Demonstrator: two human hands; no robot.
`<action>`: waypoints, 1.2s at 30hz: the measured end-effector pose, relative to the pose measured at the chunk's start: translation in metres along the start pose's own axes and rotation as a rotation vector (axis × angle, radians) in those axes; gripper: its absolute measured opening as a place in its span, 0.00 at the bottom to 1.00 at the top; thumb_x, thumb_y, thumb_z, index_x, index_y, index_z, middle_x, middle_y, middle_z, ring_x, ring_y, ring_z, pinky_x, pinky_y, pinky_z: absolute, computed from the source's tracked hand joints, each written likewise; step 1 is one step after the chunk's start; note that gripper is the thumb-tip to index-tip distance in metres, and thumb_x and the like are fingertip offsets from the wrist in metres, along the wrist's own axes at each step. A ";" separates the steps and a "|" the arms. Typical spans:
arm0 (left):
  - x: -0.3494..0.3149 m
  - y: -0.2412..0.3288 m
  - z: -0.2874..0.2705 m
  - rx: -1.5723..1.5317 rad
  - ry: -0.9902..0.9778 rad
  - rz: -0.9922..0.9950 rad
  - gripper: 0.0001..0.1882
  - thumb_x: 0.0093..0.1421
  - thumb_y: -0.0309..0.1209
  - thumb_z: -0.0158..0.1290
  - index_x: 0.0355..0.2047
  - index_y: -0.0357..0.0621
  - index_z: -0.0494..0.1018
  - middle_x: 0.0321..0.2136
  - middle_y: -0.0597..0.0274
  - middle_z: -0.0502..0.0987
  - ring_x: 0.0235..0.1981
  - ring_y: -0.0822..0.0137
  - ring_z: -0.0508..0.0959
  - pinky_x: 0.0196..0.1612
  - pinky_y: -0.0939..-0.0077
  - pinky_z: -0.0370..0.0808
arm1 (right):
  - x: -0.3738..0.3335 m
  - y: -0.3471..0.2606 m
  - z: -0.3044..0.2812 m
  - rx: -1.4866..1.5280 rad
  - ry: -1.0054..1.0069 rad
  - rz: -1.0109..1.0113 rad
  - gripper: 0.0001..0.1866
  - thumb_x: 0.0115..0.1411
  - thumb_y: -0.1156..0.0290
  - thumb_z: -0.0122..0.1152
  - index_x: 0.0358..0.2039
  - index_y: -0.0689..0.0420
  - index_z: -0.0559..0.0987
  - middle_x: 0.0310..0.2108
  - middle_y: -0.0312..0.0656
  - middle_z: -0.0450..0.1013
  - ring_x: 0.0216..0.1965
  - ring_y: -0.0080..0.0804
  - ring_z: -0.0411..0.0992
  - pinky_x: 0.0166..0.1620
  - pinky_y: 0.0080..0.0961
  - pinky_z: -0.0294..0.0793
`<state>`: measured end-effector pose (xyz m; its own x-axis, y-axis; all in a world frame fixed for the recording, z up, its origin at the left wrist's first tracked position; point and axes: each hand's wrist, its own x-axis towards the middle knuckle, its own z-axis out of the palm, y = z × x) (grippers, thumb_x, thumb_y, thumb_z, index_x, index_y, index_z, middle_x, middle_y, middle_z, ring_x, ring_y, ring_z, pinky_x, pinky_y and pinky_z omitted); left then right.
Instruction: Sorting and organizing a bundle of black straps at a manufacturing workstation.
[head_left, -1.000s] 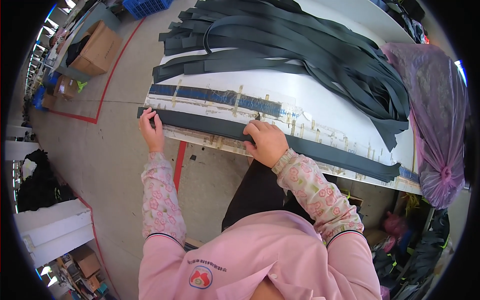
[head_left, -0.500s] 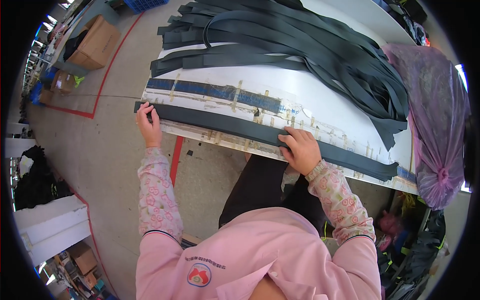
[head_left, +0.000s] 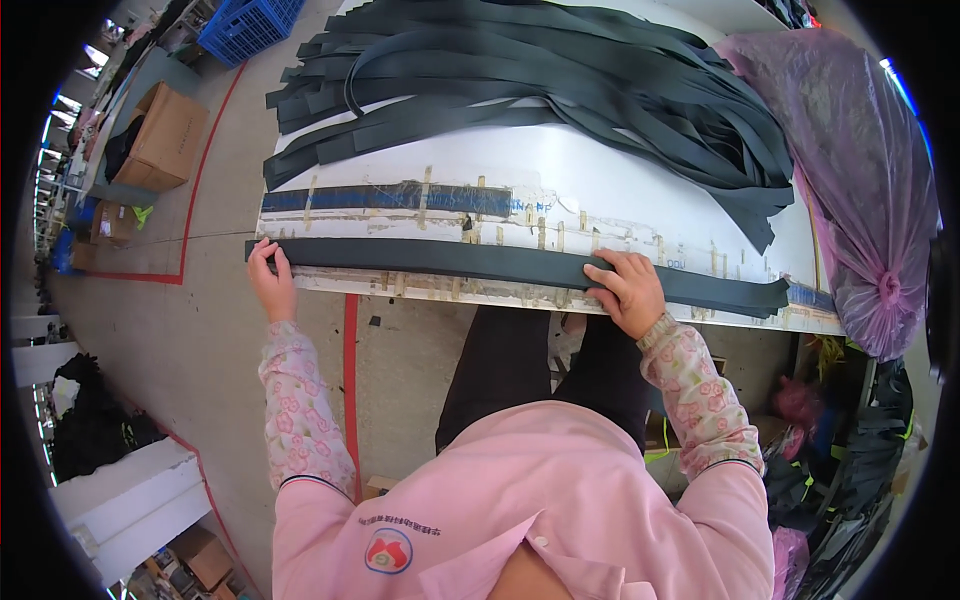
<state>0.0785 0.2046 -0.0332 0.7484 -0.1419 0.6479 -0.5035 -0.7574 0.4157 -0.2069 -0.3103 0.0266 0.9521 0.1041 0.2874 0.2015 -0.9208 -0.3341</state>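
A long dark grey-green fabric strip lies along the near edge of the white table, possibly in more than one layer. My left hand pinches its left end between thumb and fingers at the table's left corner. Farther right, my right hand holds the strip at the near edge, fingers bent over it. The right end of the strip runs on past that hand, its edge a little wavy. Beyond it, a large pile of similar loose strips covers the far part of the table.
Tape and blue-marked bands are stuck to the tabletop. A pink plastic bag, tied shut, stands against the table's right side. Left across the floor are a cardboard box and a blue crate. Dark material hangs below right.
My right hand has slid a little to the right along the strip. My left hand stays on the left end. The view has turned slightly, shifting the table in the picture.
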 end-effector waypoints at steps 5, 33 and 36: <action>0.010 0.149 0.017 -0.238 -0.352 0.197 0.06 0.56 0.25 0.59 0.35 0.43 0.77 0.44 0.55 0.78 0.48 0.54 0.75 0.53 0.61 0.70 | -0.010 0.005 -0.002 -0.015 -0.008 0.024 0.18 0.56 0.66 0.66 0.48 0.49 0.79 0.51 0.41 0.72 0.48 0.42 0.70 0.53 0.39 0.67; -0.023 0.235 0.058 -0.362 -0.741 0.337 0.06 0.51 0.22 0.63 0.30 0.44 0.81 0.38 0.58 0.78 0.43 0.58 0.74 0.49 0.67 0.70 | -0.209 0.137 -0.067 -0.289 0.439 0.979 0.41 0.64 0.46 0.53 0.69 0.60 0.56 0.71 0.48 0.50 0.73 0.43 0.46 0.71 0.51 0.43; -0.020 0.233 0.055 -0.313 -0.755 0.322 0.06 0.51 0.23 0.63 0.30 0.44 0.81 0.38 0.57 0.78 0.43 0.58 0.74 0.49 0.68 0.69 | -0.206 0.140 -0.067 -0.256 0.466 1.028 0.42 0.64 0.46 0.53 0.69 0.59 0.55 0.72 0.46 0.50 0.73 0.41 0.45 0.71 0.53 0.42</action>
<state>-0.0302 -0.0040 0.0153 0.5791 -0.7865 0.2144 -0.7519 -0.4137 0.5133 -0.3903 -0.4860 -0.0192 0.4517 -0.8378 0.3066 -0.7222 -0.5452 -0.4257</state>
